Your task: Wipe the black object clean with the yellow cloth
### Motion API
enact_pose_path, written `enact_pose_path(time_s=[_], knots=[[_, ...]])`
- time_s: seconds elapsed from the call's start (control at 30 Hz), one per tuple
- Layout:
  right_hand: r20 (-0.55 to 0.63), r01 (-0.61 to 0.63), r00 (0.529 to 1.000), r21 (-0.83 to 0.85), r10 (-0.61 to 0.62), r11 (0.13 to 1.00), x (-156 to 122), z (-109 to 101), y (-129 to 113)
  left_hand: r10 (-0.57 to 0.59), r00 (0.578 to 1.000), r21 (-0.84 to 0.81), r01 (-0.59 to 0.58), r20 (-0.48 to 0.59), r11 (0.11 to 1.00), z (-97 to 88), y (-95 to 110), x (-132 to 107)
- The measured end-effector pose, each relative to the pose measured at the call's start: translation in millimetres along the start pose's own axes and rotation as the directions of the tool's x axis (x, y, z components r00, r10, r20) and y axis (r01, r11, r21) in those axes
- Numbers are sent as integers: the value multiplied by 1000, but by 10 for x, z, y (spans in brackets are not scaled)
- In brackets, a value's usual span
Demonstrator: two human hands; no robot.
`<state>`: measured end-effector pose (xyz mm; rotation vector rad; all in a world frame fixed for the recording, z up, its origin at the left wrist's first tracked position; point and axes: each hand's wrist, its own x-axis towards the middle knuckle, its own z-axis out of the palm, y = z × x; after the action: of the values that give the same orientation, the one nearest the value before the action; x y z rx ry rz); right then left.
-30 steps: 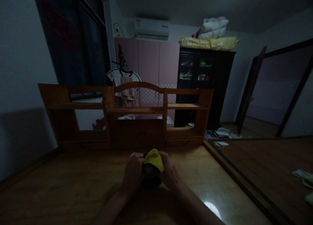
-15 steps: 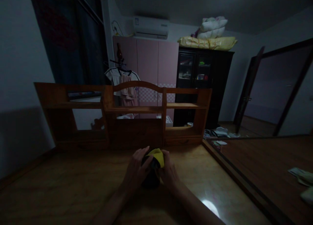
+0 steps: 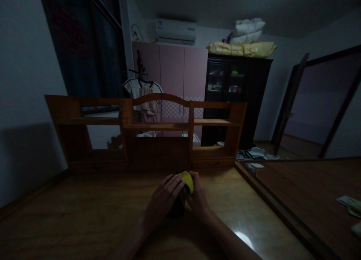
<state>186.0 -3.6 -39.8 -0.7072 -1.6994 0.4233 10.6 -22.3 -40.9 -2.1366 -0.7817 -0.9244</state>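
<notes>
A dark object [image 3: 176, 210] stands on the wooden surface between my hands. It is too dim to tell its kind. A yellow cloth-like piece [image 3: 188, 181] covers part of its top. My left hand [image 3: 166, 194] wraps over the upper left of the dark object, fingers together, their tips at the yellow piece. My right hand [image 3: 198, 198] is closed on the right edge of the yellow piece, its thumb and fingertips partly hidden. The palms conceal much of the dark object's sides.
Behind my hands rises a wooden shelf unit [image 3: 158, 127] with open compartments. The pale wooden tabletop [image 3: 93, 207] ends at a raised edge [image 3: 265, 194] on the right. Beyond stand a pink wardrobe [image 3: 172, 72], a black cabinet [image 3: 254, 87] and an open door [image 3: 290, 102].
My left hand has slid rightward over the top, its fingers now closer together and covering more of the yellow piece. My right hand and the yellow piece have shifted slightly right.
</notes>
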Motion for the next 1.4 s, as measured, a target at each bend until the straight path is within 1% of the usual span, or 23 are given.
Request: enact_pose_path(time_s=[0.07,0.17,0.4,0.57,0.77,0.97,1.07,1.13,1.27,1.4], knots=[[13,-16,1000,-1,16,1000,1,2,6,16,1000,-25,-16,-1,1000,14,-5,-3],[23,-36,999,-5,36,999,6,3,-4,9,1000,-46,-9,-7,999,28,-7,-9],[30,-28,999,-29,29,999,52,-45,-50,-42,999,-9,42,17,999,-23,5,28],[49,-58,997,-36,59,998,73,-73,-62,-111,993,-9,111,27,994,-60,-11,54],[59,-53,997,-19,54,998,88,-91,-94,-201,980,-33,201,12,979,-75,11,59],[63,-75,995,-16,76,997,91,-102,-116,-180,983,-22,179,-21,984,-29,-7,17],[62,-73,995,-19,74,997,90,-104,-119,-189,981,3,189,-39,982,-27,2,4],[66,-66,996,-16,67,998,91,-104,-116,-190,982,18,190,-18,982,-48,11,12],[52,-53,997,-37,55,998,91,-95,-95,-177,982,27,175,59,984,-91,7,43],[57,-60,996,-32,62,998,82,-83,-84,-204,977,-8,204,62,979,-58,-5,29]])
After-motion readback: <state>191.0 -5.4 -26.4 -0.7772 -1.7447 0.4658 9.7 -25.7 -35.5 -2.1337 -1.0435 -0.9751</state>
